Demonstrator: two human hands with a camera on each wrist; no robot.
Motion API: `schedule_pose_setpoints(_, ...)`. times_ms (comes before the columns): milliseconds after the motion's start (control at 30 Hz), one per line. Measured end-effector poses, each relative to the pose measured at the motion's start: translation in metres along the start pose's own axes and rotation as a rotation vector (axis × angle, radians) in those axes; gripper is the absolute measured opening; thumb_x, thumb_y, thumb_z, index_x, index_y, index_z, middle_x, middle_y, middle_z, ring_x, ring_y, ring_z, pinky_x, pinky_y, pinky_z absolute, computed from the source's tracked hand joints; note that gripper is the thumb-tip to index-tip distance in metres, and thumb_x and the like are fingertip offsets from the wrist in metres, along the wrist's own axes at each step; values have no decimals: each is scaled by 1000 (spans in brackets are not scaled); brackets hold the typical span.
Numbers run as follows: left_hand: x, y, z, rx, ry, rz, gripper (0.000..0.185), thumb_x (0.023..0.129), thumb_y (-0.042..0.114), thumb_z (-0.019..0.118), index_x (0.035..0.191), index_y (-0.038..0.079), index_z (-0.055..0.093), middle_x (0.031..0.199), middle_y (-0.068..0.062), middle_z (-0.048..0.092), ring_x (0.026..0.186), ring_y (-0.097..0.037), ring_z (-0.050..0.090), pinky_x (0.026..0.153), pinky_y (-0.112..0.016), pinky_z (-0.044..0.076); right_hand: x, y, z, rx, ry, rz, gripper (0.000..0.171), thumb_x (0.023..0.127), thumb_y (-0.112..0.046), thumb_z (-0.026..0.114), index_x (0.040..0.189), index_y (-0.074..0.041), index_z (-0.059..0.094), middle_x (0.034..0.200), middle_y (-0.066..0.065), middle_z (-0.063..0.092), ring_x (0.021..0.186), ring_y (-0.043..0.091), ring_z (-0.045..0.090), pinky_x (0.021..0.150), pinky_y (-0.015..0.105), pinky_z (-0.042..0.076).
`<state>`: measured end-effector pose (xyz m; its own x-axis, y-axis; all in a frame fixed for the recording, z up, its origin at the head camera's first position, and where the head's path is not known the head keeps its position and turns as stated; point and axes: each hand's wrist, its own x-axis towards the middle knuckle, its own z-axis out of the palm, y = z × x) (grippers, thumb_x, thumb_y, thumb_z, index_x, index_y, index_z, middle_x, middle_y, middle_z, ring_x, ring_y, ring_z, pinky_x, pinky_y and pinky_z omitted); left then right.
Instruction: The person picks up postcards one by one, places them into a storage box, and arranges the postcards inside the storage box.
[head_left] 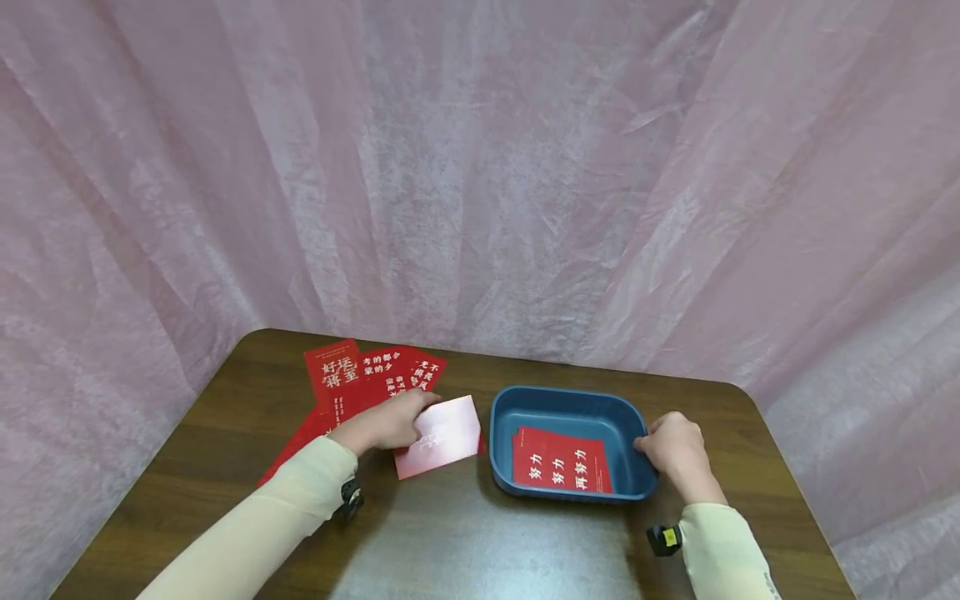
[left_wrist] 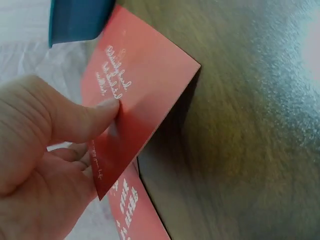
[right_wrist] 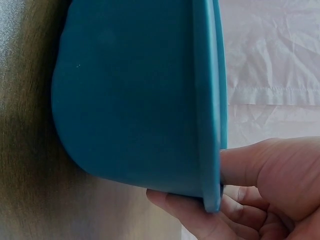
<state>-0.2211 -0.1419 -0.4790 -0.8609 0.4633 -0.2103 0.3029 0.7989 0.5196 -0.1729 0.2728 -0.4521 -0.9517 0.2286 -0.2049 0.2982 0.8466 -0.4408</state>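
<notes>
Left hand (head_left: 393, 421) pinches a card (head_left: 450, 442), right hand (head_left: 672, 446) has fingers clamped on the bin (head_left: 558, 403), right side. I'd pinch lightly so the card won't crease.

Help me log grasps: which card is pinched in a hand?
The tilted card with white script, in the left hand; the spread cards lie on the table, and the red cards lie in the blue bin.

White-lettered red card (left_wrist: 142, 82) in the left hand (left_wrist: 37, 127), above wooden tabletop (left_wrist: 230, 135).
</notes>
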Motion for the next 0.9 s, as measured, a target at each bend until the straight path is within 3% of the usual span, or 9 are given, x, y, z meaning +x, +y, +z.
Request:
schedule_pose_setpoints(133, 2, -4, -3, -41, 59, -34, 55, 79, 5, 71, 130, 12, 53, 116, -1, 61, 94, -16, 54, 77, -31, 50, 1, 0, 1, 3, -2, 2, 38, 81, -16, 68, 48, -11, 49, 43, -2, 43, 44, 13, 46, 43, 25, 36)
schedule_pose_setpoints(267, 2, -7, -6, -29, 103, -44, 62, 81, 15, 72, 136, 31, 47, 125, 4, 55, 106, -16, 48, 79, -33, 50, 0, 0, 1, 10, -6, 9, 37, 81, -15, 67, 49, -10, 50, 44, -1, 44, 44, 14, 47, 43, 24, 37)
schedule_pose_setpoints(367, 0, -7, -7, -6, 120, -51, 68, 81, 17, 72, 138, 39, 42, 132, 1, 50, 115, -20, 44, 84, -39, 50, 0, -1, 1, 11, -5, 10, 37, 81, -15, 67, 49, -10, 50, 44, -1, 45, 44, 14, 48, 43, 24, 37)
schedule_pose_setpoints(467, 0, -8, -7, 14, 124, -44, 67, 83, 11, 68, 140, 34, 41, 136, -2, 47, 122, -21, 43, 94, -44, 46, 1, -1, 1, 13, -7, 11, 36, 81, -15, 68, 49, -10, 51, 45, 0, 47, 45, 14, 48, 43, 24, 38)
schedule_pose_setpoints(600, 2, -9, -8, -17, 135, -44, 56, 84, 4, 64, 136, 16, 47, 132, -6, 52, 120, -22, 47, 99, -43, 42, 2, -1, 2, 16, -10, 17, 36, 81, -15, 67, 50, -9, 52, 45, 0, 47, 45, 14, 49, 43, 24, 38)
schedule_pose_setpoints(733, 4, -11, -11, -120, 208, -53, 35, 82, 8, 69, 117, 9, 59, 110, -4, 62, 99, -17, 57, 86, -37, 49, 3, -1, 2, 20, -4, 13, 37, 81, -15, 67, 49, -9, 50, 44, 0, 44, 43, 14, 48, 43, 24, 38)
schedule_pose_setpoints(900, 4, -14, -21, -287, 330, -20, 19, 81, 18, 72, 99, 13, 67, 94, 1, 66, 83, -12, 57, 74, -30, 48, 5, -1, 2, 12, 11, 0, 40, 81, -15, 68, 46, -11, 47, 42, -1, 41, 42, 13, 46, 42, 24, 35)
